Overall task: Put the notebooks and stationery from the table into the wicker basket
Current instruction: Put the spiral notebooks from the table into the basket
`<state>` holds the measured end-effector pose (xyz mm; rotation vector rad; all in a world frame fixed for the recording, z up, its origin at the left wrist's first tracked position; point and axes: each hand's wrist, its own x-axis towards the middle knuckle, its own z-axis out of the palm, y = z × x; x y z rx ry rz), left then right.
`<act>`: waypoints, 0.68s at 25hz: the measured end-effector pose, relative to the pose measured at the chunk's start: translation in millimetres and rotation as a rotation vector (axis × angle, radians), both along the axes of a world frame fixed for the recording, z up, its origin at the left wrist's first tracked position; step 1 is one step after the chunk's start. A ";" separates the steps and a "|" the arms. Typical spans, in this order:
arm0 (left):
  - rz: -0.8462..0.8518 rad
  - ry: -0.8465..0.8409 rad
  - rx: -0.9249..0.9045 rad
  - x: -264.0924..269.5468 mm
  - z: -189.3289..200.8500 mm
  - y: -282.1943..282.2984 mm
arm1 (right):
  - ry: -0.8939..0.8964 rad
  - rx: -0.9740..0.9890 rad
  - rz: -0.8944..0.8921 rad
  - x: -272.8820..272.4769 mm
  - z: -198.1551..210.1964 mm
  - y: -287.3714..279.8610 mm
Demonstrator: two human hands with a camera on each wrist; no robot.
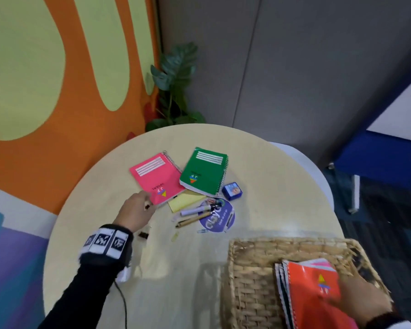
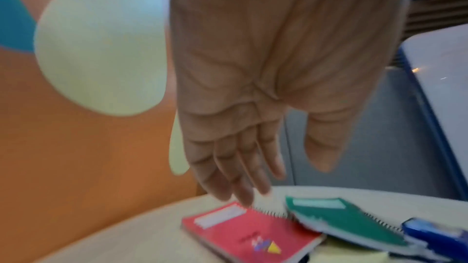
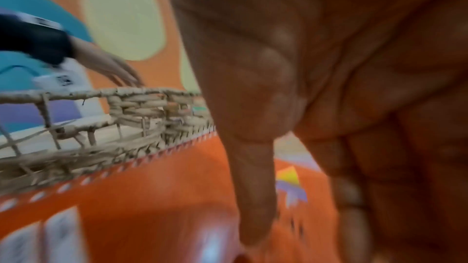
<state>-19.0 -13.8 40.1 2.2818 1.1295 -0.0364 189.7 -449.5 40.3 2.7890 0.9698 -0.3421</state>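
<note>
Round counter (image 1: 152, 269), pale wood. Wicker basket (image 1: 252, 276) at its near right edge, already holding several spiral notebooks stood on edge; the orange notebook (image 1: 313, 288) is the front one.

Step in hand, as I judge it: two things at once. Right hand (image 1: 363, 302) is inside the basket with its fingers laid on the orange cover, seating that book; the right wrist view shows the fingers (image 3: 255, 187) extended against the cover, but whether the thumb curls round an edge I cannot tell. Left hand (image 1: 135, 212) is released, fingers straight and held together, reaching to the near corner of the pink notebook (image 1: 158, 178); from the head view it is at or just touching that corner, holding nothing.

Next move calls for a pinch on the pink book's free edge, a lift clear of the green notebook (image 1: 205, 173) whose corner lies beside it, then a carry across to the basket.

Left on the counter, large to small: pink, green, yellow sticky pad (image 1: 185, 200) partly under both, round purple card (image 1: 217, 216), blue cube (image 1: 232, 191), pens (image 1: 197, 216), binder clip (image 1: 143, 234), paper clips (image 1: 202, 231).

Writing: pink cover reads "J P" and "SPIRAL" over a coloured triangle logo; the same logo on green and orange. Purple card's lettering too blurred to read surely.
</note>
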 end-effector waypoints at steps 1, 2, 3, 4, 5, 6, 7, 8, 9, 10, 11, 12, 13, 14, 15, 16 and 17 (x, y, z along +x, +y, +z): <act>0.139 -0.024 -0.074 10.7 -9.8 15.2 | 0.051 0.066 -0.052 5.3 11.6 24.3; 0.273 -0.052 -0.164 21.2 -18.2 28.3 | 0.175 0.119 -0.137 7.3 26.2 55.9; 0.400 -0.064 -0.276 30.8 -26.5 37.8 | 0.279 0.236 -0.167 10.1 34.9 88.1; 0.492 -0.090 -0.368 41.1 -34.6 48.3 | 0.368 0.407 -0.205 13.7 40.0 125.9; 0.555 -0.100 -0.426 50.2 -45.3 56.7 | 0.474 0.562 -0.245 17.8 32.1 161.5; 0.586 -0.086 -0.434 59.8 -54.5 64.1 | 0.596 0.673 -0.296 19.3 28.9 200.8; 0.595 -0.048 -0.407 70.5 -74.4 75.7 | 0.691 0.745 -0.356 24.3 15.7 237.9; 0.573 0.012 -0.385 78.4 -93.4 86.4 | 0.699 0.731 -0.393 28.8 -0.7 270.4; 0.548 0.057 -0.363 86.1 -97.0 87.8 | 0.668 0.698 -0.416 34.6 -16.3 301.7; 0.539 0.083 -0.358 89.7 -90.3 83.2 | 0.611 0.646 -0.437 37.7 -27.5 326.2; 0.567 0.065 -0.357 93.3 -85.2 81.7 | 0.524 0.578 -0.454 40.8 -34.3 346.7; 0.618 0.031 -0.381 95.4 -75.0 77.5 | 0.459 0.500 -0.487 42.6 -40.1 360.8; 0.668 0.020 -0.400 97.4 -73.5 76.6 | 0.430 0.431 -0.514 46.1 -47.0 370.8; 0.679 0.034 -0.406 99.5 -71.2 76.9 | 0.435 0.374 -0.552 47.5 -47.6 379.6; 0.675 0.057 -0.423 101.8 -76.0 79.4 | 0.465 0.326 -0.599 51.6 -54.6 387.4; 0.675 0.053 -0.434 103.4 -77.7 80.5 | 0.490 0.286 -0.646 50.9 -57.6 393.4; 0.684 0.036 -0.425 107.1 -85.2 86.2 | 0.503 0.228 -0.652 52.1 -58.6 397.8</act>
